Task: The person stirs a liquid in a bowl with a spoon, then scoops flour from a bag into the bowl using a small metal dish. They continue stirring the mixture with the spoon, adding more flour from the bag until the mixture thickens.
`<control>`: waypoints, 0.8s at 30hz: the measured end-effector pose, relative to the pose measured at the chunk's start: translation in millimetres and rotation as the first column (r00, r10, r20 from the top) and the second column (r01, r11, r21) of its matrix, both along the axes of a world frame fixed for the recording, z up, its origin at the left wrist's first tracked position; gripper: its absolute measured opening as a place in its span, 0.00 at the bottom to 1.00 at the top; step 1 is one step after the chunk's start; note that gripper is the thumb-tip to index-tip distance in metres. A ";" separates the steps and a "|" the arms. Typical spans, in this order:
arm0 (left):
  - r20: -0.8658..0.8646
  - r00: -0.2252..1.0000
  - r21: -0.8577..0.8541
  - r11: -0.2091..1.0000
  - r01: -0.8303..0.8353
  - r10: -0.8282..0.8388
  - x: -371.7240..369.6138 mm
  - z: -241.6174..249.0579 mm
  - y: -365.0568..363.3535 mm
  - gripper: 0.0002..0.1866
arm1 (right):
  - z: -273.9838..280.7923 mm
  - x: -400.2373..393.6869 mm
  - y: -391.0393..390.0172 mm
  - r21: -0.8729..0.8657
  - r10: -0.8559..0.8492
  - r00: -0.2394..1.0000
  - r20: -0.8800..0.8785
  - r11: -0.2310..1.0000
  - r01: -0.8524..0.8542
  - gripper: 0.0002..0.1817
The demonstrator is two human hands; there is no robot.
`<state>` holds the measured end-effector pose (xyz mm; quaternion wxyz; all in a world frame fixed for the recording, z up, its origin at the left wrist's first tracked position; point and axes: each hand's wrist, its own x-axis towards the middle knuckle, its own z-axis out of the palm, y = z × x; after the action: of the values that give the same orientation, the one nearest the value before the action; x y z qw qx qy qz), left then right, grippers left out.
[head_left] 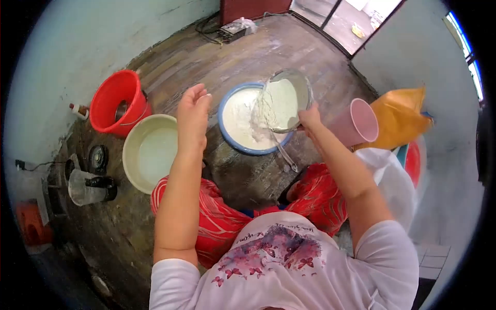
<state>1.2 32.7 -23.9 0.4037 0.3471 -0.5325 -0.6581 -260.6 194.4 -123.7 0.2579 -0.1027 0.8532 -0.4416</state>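
A metal bowl [297,89] with pale liquid in it is tilted over a blue-rimmed basin [223,124]. My right hand [310,118] grips the bowl at its lower right rim. Liquid runs from the bowl's left edge into white, lumpy contents [240,116] in the basin. A metal utensil's handle [287,157] sticks out over the basin's lower edge. My left hand [194,106] is raised left of the basin, apart from it, with its fingers bent together; nothing shows in them.
Left stand a pale green basin [129,157] with cloudy liquid, a red bucket [116,95], a small bottle [79,110] and a clear container [80,188]. Right are a pink bucket [351,126], a yellow bag [398,116] and a white plastic bag [392,178].
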 end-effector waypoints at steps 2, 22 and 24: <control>0.009 1.000 0.035 0.999 -0.015 0.015 4.5 7.3 -2.5 0.17 | -9.5 3.3 -18.6 0.128 0.016 0.989 -0.150 0.992 0.003 0.33; -0.032 0.999 0.175 0.984 0.018 -0.013 4.4 23.8 -0.1 0.15 | 7.4 42.3 -49.0 0.659 0.660 0.359 -0.660 0.738 -0.146 0.40; -0.040 0.999 0.178 0.983 0.032 -0.025 3.8 23.3 -0.8 0.15 | 12.4 43.1 -47.9 0.688 0.701 0.301 -0.647 0.706 -0.167 0.40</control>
<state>5.0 31.8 -0.5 0.3715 0.3618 -0.4683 -0.7154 -217.4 146.5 -111.4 -0.0937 -0.4833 0.8704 0.0088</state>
